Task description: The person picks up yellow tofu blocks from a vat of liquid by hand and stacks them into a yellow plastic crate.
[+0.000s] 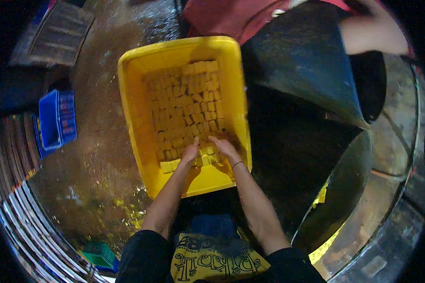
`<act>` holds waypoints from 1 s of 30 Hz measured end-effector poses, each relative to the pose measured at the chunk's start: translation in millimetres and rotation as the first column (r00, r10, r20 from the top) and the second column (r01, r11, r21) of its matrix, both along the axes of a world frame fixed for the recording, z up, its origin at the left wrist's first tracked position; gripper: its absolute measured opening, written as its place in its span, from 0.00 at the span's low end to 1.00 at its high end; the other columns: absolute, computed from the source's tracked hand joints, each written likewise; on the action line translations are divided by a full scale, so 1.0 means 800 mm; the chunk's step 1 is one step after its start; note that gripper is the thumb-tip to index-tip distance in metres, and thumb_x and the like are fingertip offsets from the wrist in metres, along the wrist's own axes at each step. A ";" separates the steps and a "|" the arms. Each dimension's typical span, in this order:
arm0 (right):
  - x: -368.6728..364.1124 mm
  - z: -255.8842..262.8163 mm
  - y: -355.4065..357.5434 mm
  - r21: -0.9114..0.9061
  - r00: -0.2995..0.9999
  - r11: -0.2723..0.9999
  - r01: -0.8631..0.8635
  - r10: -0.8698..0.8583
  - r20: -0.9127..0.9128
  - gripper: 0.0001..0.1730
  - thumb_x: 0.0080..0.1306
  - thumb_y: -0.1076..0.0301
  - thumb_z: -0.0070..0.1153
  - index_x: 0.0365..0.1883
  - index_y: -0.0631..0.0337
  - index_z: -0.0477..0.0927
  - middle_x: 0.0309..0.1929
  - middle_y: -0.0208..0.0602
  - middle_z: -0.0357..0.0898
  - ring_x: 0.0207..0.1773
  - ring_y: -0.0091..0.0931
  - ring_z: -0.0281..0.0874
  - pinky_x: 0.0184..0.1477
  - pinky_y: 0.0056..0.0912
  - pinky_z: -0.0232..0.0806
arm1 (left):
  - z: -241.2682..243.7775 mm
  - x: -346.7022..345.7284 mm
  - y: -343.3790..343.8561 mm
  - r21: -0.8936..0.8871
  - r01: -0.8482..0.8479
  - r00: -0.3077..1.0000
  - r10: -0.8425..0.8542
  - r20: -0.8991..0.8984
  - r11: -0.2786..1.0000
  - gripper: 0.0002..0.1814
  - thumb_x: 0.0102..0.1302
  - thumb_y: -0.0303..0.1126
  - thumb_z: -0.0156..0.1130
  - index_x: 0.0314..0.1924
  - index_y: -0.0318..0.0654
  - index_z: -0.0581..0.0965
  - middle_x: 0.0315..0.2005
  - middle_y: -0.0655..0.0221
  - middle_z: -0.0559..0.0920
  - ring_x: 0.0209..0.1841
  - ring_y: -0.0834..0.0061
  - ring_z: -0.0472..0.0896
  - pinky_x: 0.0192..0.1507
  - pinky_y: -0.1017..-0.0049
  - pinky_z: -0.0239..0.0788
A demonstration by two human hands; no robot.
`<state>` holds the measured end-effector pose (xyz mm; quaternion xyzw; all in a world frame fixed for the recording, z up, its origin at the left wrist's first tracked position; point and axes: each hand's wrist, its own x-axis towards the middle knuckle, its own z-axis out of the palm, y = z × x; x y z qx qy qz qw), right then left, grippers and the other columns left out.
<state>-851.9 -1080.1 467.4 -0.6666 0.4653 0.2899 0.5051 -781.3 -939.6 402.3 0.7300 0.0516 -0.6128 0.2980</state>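
Observation:
A large yellow plastic tub stands before me. Its bottom is covered with rows of small yellow blocks, packed side by side; what they are made of I cannot tell. Both my hands reach in over the tub's near side. My left hand is low over the blocks near the front, thumb upward. My right hand, with a thin band at the wrist, is just to its right, fingers pointing inward. Brighter blocks lie between and below the hands. Whether either hand grips a block is too small to tell.
Right of the tub are a large dark, curved metal vessel and a dark opening. A person in a red garment is beyond the tub. At left stand a blue plastic crate and stacked slats; a green container sits lower left.

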 end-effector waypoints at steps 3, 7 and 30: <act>0.013 0.097 0.013 -0.062 0.979 0.995 0.076 -0.062 0.196 0.26 0.57 0.56 0.59 0.50 0.63 0.76 0.49 0.44 0.77 0.52 0.32 0.75 0.55 0.31 0.65 | -0.015 0.000 0.028 -0.191 -0.050 0.996 0.062 0.059 0.980 0.44 0.63 0.67 0.30 0.54 0.30 0.71 0.50 0.50 0.75 0.51 0.51 0.73 0.55 0.57 0.60; -0.028 0.263 0.032 -0.099 0.752 0.985 0.144 -0.044 0.658 0.27 0.56 0.59 0.63 0.51 0.63 0.74 0.51 0.44 0.75 0.57 0.33 0.70 0.58 0.33 0.62 | 0.024 0.017 -0.024 -0.162 -0.198 0.859 0.251 0.446 0.967 0.33 0.67 0.56 0.42 0.56 0.31 0.67 0.51 0.53 0.73 0.53 0.57 0.71 0.56 0.62 0.58; -0.523 0.118 -0.136 -0.537 0.965 0.807 -0.245 0.257 -0.054 0.20 0.55 0.63 0.52 0.46 0.63 0.74 0.46 0.50 0.73 0.53 0.39 0.69 0.55 0.42 0.62 | 0.197 -0.279 -0.291 0.091 0.843 -0.512 -0.738 0.440 -0.531 0.23 0.55 0.32 0.59 0.51 0.34 0.70 0.47 0.55 0.75 0.54 0.62 0.72 0.53 0.64 0.65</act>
